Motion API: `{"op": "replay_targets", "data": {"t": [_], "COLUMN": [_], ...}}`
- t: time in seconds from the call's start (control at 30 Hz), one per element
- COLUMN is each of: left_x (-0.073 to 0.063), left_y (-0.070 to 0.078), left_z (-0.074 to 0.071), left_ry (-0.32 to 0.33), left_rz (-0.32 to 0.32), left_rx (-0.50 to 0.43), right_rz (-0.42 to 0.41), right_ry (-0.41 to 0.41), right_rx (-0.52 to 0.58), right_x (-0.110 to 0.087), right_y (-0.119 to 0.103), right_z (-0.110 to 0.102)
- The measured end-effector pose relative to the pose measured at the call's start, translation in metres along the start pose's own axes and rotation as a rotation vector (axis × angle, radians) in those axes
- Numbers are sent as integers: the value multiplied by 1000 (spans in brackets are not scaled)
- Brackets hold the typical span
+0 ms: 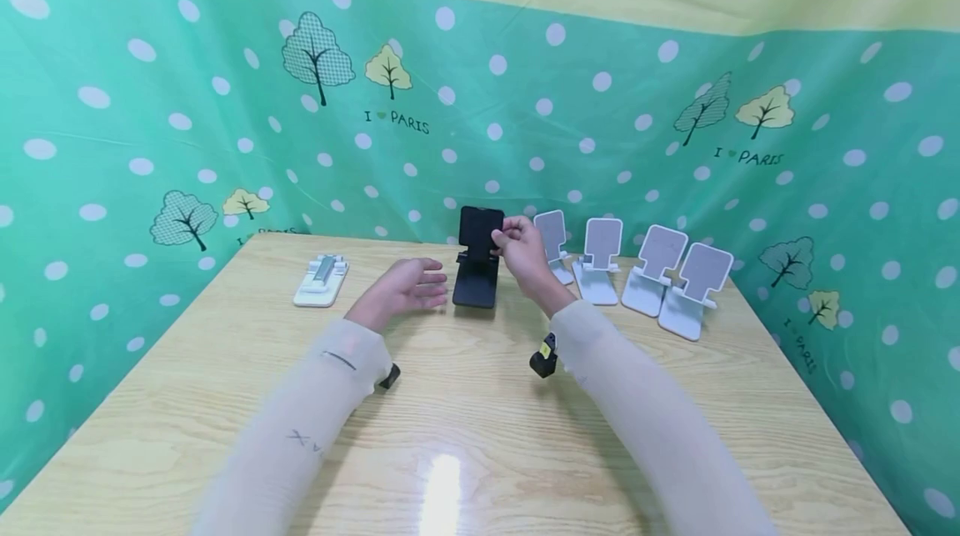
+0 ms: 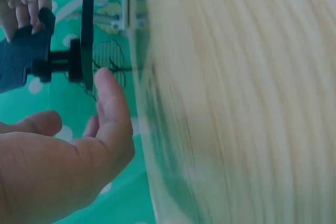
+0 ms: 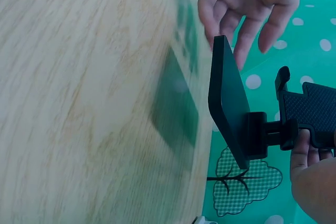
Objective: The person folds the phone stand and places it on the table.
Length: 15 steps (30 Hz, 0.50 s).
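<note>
A black phone stand is unfolded at the far middle of the table, its upper plate raised above its flat base. My right hand pinches the right edge of that upper plate between thumb and fingers. In the right wrist view, the base hangs tilted, with a gap between it and the wood. To the left of the base is my left hand, its fingers extended and holding nothing. Its fingertips come close to the base's edge in the left wrist view.
Several white phone stands stand unfolded in a row on the right. A folded white stand lies flat at the back left of the wooden table. Behind the table hangs a green dotted curtain.
</note>
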State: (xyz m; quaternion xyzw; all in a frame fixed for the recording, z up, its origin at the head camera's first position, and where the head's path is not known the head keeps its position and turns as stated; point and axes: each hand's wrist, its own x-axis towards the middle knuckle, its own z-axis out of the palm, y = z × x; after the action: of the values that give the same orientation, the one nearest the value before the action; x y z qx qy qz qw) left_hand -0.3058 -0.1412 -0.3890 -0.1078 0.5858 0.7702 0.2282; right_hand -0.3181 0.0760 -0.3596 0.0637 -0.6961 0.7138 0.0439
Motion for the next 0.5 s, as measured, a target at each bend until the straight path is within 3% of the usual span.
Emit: {"op": "replay_targets", "data": {"t": [0.3,0.5], "left_x": [5,10], "left_y": [-6,-10], "left_z": [25,33], "left_ry": [-2,-28], "left_rz": [-26,-21], "left_rx": [-39,-66], "right_rz": [-3,1], "right_ry": [0,21], "right_rx": [18,21], "right_x": [-2,0], "right_y": [-4,-4], "right_z": [1,1]}}
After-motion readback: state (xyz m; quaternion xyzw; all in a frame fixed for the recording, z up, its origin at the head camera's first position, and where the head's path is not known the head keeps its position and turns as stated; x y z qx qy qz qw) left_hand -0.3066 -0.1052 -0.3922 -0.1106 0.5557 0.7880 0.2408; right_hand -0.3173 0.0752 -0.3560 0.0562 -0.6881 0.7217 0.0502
